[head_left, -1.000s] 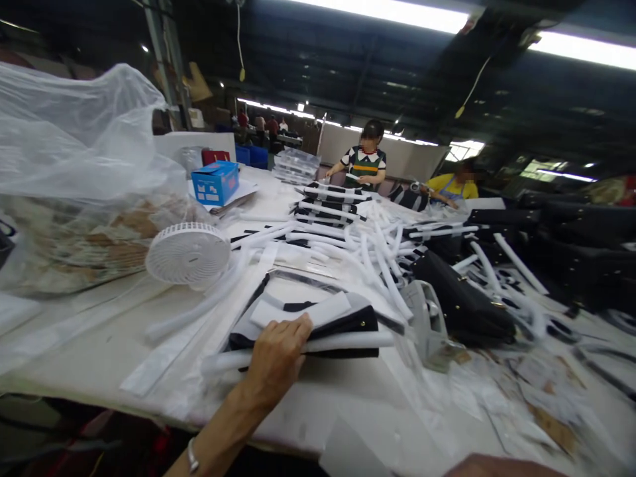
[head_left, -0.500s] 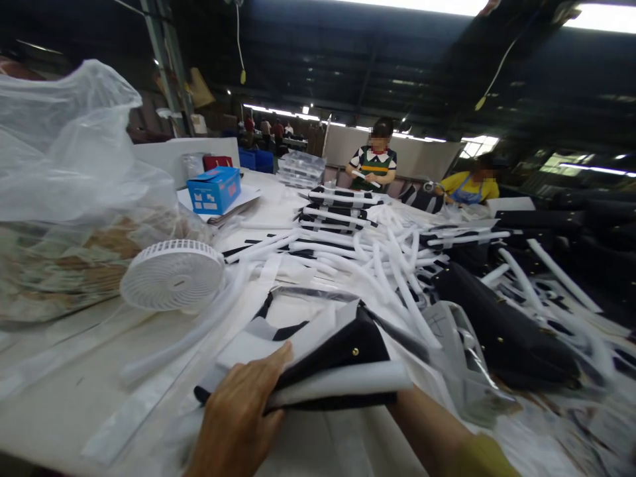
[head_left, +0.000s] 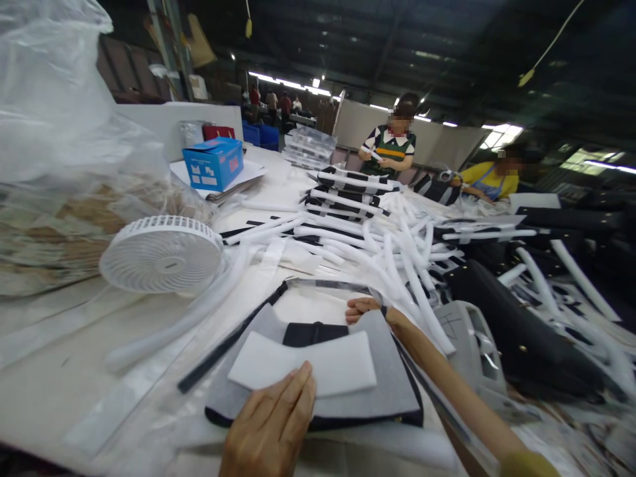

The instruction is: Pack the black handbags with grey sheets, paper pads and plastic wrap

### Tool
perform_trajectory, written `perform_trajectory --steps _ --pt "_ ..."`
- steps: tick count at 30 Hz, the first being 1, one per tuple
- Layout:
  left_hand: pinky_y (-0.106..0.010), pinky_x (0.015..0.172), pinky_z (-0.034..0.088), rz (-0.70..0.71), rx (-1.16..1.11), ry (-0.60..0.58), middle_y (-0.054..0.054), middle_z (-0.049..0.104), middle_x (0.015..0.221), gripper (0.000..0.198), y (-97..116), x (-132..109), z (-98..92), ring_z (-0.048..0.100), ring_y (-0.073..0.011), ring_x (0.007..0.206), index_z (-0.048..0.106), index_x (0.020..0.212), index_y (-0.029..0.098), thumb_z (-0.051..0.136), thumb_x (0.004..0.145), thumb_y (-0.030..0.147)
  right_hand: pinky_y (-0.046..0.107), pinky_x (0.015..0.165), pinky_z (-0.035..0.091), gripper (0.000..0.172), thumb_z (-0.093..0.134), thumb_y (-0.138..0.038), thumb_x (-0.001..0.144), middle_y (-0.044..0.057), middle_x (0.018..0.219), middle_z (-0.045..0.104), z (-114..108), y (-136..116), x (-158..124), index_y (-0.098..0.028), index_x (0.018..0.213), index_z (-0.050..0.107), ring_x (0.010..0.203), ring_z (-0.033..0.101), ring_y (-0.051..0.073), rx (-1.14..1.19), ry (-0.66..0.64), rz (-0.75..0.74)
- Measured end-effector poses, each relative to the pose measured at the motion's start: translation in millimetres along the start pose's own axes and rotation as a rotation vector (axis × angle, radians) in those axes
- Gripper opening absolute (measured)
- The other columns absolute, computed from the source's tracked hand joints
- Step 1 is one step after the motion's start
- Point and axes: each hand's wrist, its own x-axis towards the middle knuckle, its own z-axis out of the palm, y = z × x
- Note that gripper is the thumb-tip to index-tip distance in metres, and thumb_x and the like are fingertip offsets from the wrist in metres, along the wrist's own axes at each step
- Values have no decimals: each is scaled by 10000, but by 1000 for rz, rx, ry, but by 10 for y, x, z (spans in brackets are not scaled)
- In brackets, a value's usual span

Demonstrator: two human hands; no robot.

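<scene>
A black handbag (head_left: pixel 216 416) lies flat before me, its upper face covered by a grey sheet (head_left: pixel 392 377). A curved piece of white foam (head_left: pixel 342 363) rests on that sheet, below a black flap (head_left: pixel 303 333). My left hand (head_left: pixel 278 417) lies on the foam's lower edge with its fingers stretched out. At the bag's far right corner is my right hand (head_left: pixel 365 309), fingers extended leftward beside the strap (head_left: pixel 325 285), with nothing visible in them. The strap loops beyond the bag, and its loose-looking black length (head_left: pixel 231 338) slants down on the left.
A white fan (head_left: pixel 161 255) stands left, before a large plastic bag (head_left: pixel 54 218). Behind it is a blue box (head_left: pixel 213 163). White foam rods (head_left: pixel 387 258) and stacked black bags (head_left: pixel 348 199) cover the table ahead. A grey tape dispenser (head_left: pixel 470 344) sits right. Two co-workers are across the table.
The bag's lifted grey side and foam now lie flat. My right hand has come from beneath the bag to its far right corner. The left hand has moved slightly right, onto the foam.
</scene>
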Motion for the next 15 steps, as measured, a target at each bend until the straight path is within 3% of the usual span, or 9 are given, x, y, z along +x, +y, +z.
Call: perform_trajectory --steps 3,6,8,11,15 --pt "-329 965 412 15 34 -5 -128 639 1307 392 51 -47 77 583 -208 1203 616 1248 104 385 939 34 275 556 486 34 656 -191 755 -4 509 594 -326 -117 -211 -158 753 664 527 620 179 -339 168 27" --pt "-334 969 404 40 81 40 -109 671 1262 379 119 -92 223 609 -210 1154 652 1201 124 337 990 101 250 553 436 60 605 -135 759 -9 516 575 -417 -378 -390 -165 721 641 496 575 143 -603 292 -56" --pt "-341 968 402 37 99 89 -104 685 1236 396 161 -110 300 620 -213 1128 668 1171 130 310 1002 117 245 609 435 72 589 -144 787 17 641 637 -295 -546 -458 -173 769 652 600 609 145 -721 311 -157" --pt "-345 967 411 35 122 15 -100 665 1274 391 207 -114 326 608 -216 1153 649 1209 136 320 999 107 240 660 448 66 637 -226 805 30 785 688 98 -666 -416 -196 838 684 739 638 162 -825 219 -243" --pt "-352 958 416 4 156 -24 -101 647 1303 373 238 -109 303 594 -220 1176 636 1227 134 350 992 95 223 544 464 289 792 -314 690 50 854 709 639 -614 -73 -167 917 690 642 637 150 -852 77 -157"
